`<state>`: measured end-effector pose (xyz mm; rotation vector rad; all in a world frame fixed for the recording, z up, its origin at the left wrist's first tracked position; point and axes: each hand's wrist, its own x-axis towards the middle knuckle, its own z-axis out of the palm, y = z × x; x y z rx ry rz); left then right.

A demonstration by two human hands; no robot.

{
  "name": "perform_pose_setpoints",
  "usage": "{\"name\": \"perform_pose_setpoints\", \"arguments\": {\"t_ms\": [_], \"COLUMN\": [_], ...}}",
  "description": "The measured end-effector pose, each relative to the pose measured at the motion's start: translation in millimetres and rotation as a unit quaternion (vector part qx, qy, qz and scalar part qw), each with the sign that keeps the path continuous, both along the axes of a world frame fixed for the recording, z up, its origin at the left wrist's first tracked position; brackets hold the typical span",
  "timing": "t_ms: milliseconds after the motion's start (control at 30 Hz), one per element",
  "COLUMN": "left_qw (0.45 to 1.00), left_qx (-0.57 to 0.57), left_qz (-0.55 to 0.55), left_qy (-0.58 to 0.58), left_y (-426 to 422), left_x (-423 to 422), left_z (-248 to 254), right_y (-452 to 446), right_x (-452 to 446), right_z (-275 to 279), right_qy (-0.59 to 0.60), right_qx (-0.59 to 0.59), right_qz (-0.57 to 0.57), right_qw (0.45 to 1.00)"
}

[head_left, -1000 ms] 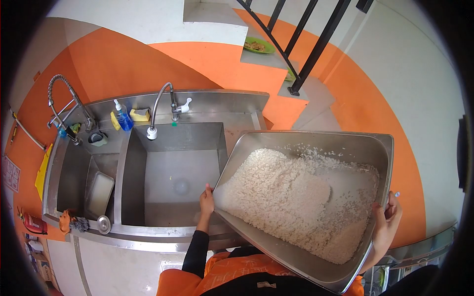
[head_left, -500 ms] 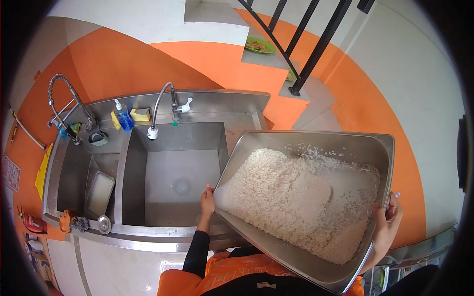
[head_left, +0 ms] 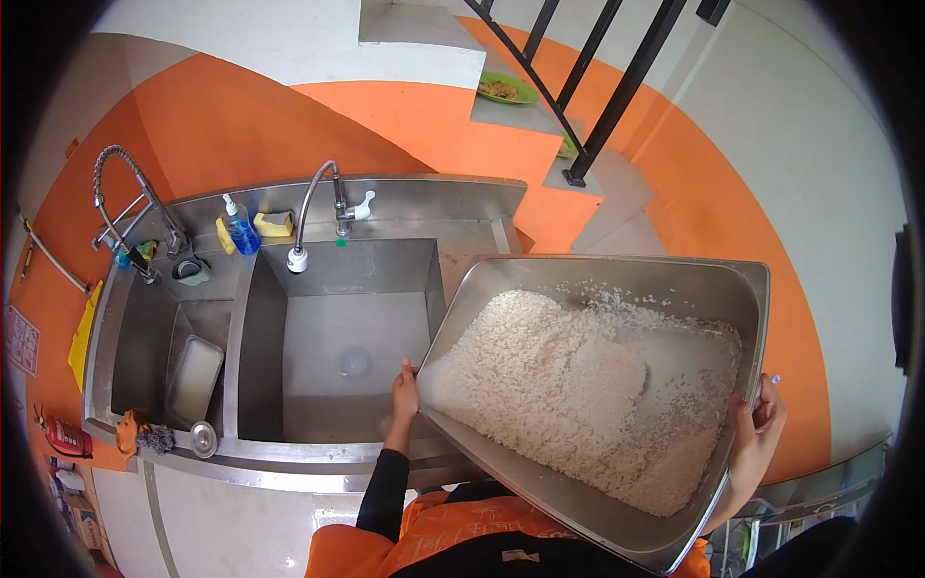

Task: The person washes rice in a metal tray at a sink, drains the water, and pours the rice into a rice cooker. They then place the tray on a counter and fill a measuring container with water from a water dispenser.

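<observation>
A deep rectangular steel pan (head_left: 708, 279) is held tilted beside the sink, between my two hands. White rice (head_left: 540, 385) is heaped toward its left side, with cloudy water and scattered grains on the right. My left hand (head_left: 405, 393) grips the pan's left corner, near the sink's front edge. At the right rim, my right hand (head_left: 758, 429) is closed on the pan, its thumb over the edge. The large sink basin (head_left: 356, 337) lies just left of the pan, under a curved faucet (head_left: 308, 207).
A smaller basin on the left holds a tray of cloudy liquid (head_left: 197, 380). Behind the basins stand a blue soap bottle (head_left: 242, 231), a sponge (head_left: 276, 224) and a spring faucet (head_left: 145, 193). Stairs with a black railing (head_left: 617, 87) rise behind; a green plate (head_left: 508, 89) sits on a step.
</observation>
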<state>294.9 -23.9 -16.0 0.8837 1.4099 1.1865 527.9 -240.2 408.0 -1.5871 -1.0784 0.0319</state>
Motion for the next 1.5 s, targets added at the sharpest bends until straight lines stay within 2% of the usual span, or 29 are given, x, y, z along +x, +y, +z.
{"name": "perform_pose_setpoints", "arguments": {"t_ms": [167,267,367,467,767,867,967,1267,1367,1467,1500], "left_qw": [0.999,0.996,0.997,0.998,0.999,0.999,0.999,0.999,0.998,0.999,0.999], "left_qx": [-0.041,-0.083,-0.079,-0.049,-0.045,-0.036,-0.036,-0.037,-0.054,-0.049,-0.039], "left_qz": [-0.008,-0.014,-0.016,-0.011,0.005,-0.003,-0.023,-0.011,-0.03,0.003,0.012], "left_qy": [-0.005,-0.01,-0.004,-0.031,0.003,-0.004,-0.023,0.004,-0.015,-0.001,0.001], "left_y": [0.4,-4.1,-4.2,4.7,-0.3,5.5,2.5,8.1,7.5,1.3,3.9], "left_x": [-1.4,-3.4,-3.2,-1.6,-1.0,-1.1,-2.8,-3.4,-5.5,-3.0,-2.2], "left_z": [4.6,23.8,25.7,-8.7,12.5,-5.7,1.8,-27.8,-26.5,-5.5,-14.2], "right_y": [0.1,0.3,1.6,5.0,5.1,9.0,8.9,11.3,9.8,11.7,12.6], "right_x": [6.5,6.6,7.7,5.0,7.0,-2.0,-5.1,-15.8,-16.2,-18.3,-19.0], "right_z": [2.4,5.0,4.4,3.5,5.0,6.7,6.5,6.3,8.5,8.7,8.6], "right_qy": [0.002,-0.005,-0.003,-0.002,-0.002,0.015,0.019,0.02,0.018,0.013,0.012], "right_qx": [-0.023,-0.036,-0.032,-0.016,-0.017,-0.003,0.007,0.034,0.019,0.019,0.024], "right_qz": [0.035,0.037,0.036,0.019,0.035,0.022,0.013,0.0,0.0,0.0,-0.001], "right_qw": [0.999,0.999,0.999,1.0,0.999,1.0,1.0,0.999,1.0,1.0,1.0]}}
